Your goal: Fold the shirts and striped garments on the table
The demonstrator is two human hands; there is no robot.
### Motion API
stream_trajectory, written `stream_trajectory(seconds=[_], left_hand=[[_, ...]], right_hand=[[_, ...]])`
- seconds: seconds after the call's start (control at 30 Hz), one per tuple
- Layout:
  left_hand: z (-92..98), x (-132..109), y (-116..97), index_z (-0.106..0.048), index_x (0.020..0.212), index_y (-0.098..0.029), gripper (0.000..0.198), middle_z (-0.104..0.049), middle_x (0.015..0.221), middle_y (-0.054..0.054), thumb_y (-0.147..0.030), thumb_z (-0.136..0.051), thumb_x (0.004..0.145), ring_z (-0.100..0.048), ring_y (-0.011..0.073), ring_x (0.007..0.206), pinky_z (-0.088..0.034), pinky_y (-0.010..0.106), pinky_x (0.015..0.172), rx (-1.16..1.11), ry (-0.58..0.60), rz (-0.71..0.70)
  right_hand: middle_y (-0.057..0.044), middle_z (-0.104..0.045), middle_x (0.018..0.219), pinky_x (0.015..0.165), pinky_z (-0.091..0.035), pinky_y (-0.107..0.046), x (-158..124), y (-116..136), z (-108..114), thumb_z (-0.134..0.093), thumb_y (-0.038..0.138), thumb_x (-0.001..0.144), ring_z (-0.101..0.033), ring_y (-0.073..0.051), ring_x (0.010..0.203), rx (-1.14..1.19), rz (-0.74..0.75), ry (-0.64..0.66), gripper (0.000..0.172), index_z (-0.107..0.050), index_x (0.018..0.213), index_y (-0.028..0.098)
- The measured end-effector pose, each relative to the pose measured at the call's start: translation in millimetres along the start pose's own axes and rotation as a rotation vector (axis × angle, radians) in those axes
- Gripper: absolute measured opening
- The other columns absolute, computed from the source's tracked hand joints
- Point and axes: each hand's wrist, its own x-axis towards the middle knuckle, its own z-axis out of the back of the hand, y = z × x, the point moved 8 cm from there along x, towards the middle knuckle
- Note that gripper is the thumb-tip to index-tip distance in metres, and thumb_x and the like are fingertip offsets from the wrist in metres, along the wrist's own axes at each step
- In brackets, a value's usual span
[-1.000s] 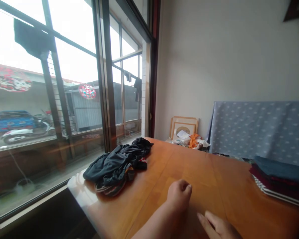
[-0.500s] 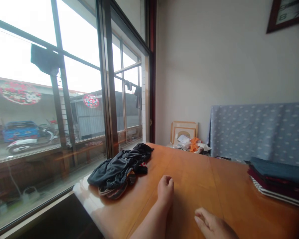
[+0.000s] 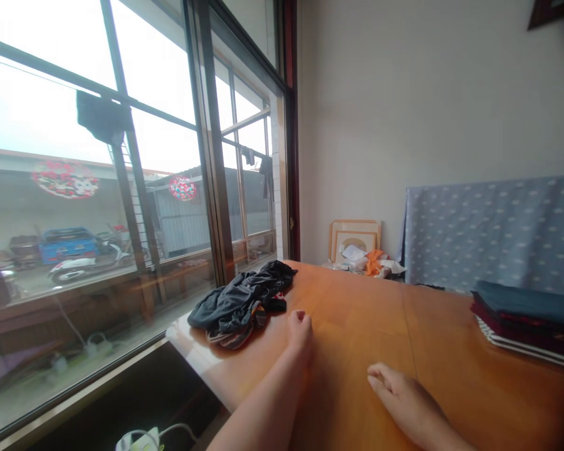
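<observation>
My left hand (image 3: 301, 332) reaches forward over the wooden table (image 3: 352, 313), curled closed with nothing visible in it. Just to its left lies a crumpled heap of dark clothes (image 3: 244, 297), which the hand does not appear to touch. Orange and striped bits show at the heap's lower edge. My right hand (image 3: 397, 391) is nearer to me, over the middle of the table. Its fingers are bent and pressed together, thumb alongside, and no object shows in them. Farther right sits a neat stack of folded clothes (image 3: 531, 319), teal on top, then dark red and striped.
A large window (image 3: 167, 207) runs along the left side. Beyond the table's far edge are picture frames (image 3: 355, 235) with an orange and white pile (image 3: 373, 262). At the back right hangs a blue patterned cloth (image 3: 489, 232). A white cable (image 3: 181, 427) shows below the left edge.
My left hand has moved forward and left, closer to the dark heap. The right hand is a little farther forward over the table. The view has shifted slightly.
</observation>
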Motion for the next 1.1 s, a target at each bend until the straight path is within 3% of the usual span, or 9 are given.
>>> stream_trajectory(seconds=[0.17,0.27,0.4,0.47,0.63,0.93,1.1], left_hand=[[62.6,10.8,-5.2,-0.068,0.114,-0.017,0.031,-0.061,0.128,0.016,-0.03,-0.054,0.089,-0.055,0.0296,0.12,-0.039,0.039,0.101,0.244,-0.111,-0.069],[99.6,16.9,-8.5,-0.067,0.115,-0.024,0.031,-0.054,0.141,0.011,-0.033,-0.052,0.09,-0.045,0.0303,0.133,-0.03,0.044,0.111,0.39,-0.198,-0.092],[127.9,23.7,2.5,-0.065,0.119,-0.025,0.033,-0.041,0.155,0.01,-0.031,-0.053,0.088,-0.026,0.0306,0.147,-0.011,0.053,0.119,0.561,-0.283,-0.039],[130.3,25.0,14.0,-0.066,0.116,-0.024,0.034,-0.04,0.156,0.012,-0.032,-0.056,0.085,-0.024,0.0332,0.148,-0.01,0.056,0.119,0.627,-0.278,0.003],[119.6,20.1,31.1,-0.066,0.117,-0.02,0.039,-0.048,0.151,0.015,-0.033,-0.059,0.081,-0.032,0.0332,0.145,-0.016,0.053,0.118,0.733,-0.203,0.008],[111.7,7.4,16.9,-0.069,0.111,-0.022,0.031,-0.062,0.133,0.01,-0.032,-0.047,0.09,-0.042,0.0293,0.132,-0.007,0.056,0.118,0.808,-0.148,-0.154],[105.9,-1.9,2.8,-0.071,0.106,-0.022,0.03,-0.064,0.127,0.011,-0.032,-0.048,0.091,-0.042,0.0311,0.129,-0.012,0.054,0.115,0.868,-0.14,-0.305]], right_hand=[[-0.005,-0.075,0.087,0.072,-0.044,-0.029,-0.4,3.3,1.0,-0.047,0.048,0.092,-0.069,-0.023,0.078,0.018,-0.005,0.008,0.033,-0.071,0.099,0.027],[-0.004,-0.074,0.08,0.069,-0.044,-0.028,-1.7,6.7,2.5,-0.048,0.047,0.09,-0.067,-0.022,0.074,0.019,-0.009,-0.002,0.03,-0.071,0.093,0.027],[-0.001,-0.072,0.074,0.066,-0.044,-0.027,-2.8,10.7,3.6,-0.048,0.045,0.091,-0.065,-0.02,0.068,-0.008,0.013,-0.015,0.028,-0.07,0.088,0.028],[0.0,-0.072,0.074,0.065,-0.044,-0.026,-2.8,11.3,4.8,-0.048,0.045,0.091,-0.064,-0.02,0.066,-0.027,0.018,-0.03,0.028,-0.069,0.086,0.028],[0.0,-0.071,0.073,0.063,-0.043,-0.026,-1.9,12.5,7.5,-0.048,0.045,0.092,-0.064,-0.019,0.064,-0.058,0.021,-0.064,0.028,-0.069,0.083,0.028],[0.0,-0.069,0.068,0.063,-0.043,-0.026,-2.7,8.6,8.9,-0.051,0.047,0.089,-0.062,-0.019,0.063,-0.067,-0.018,-0.126,0.028,-0.07,0.08,0.028],[-0.001,-0.069,0.071,0.064,-0.043,-0.027,1.1,3.0,0.5,-0.048,0.048,0.089,-0.062,-0.02,0.066,-0.008,-0.001,-0.048,0.03,-0.069,0.083,0.027]])
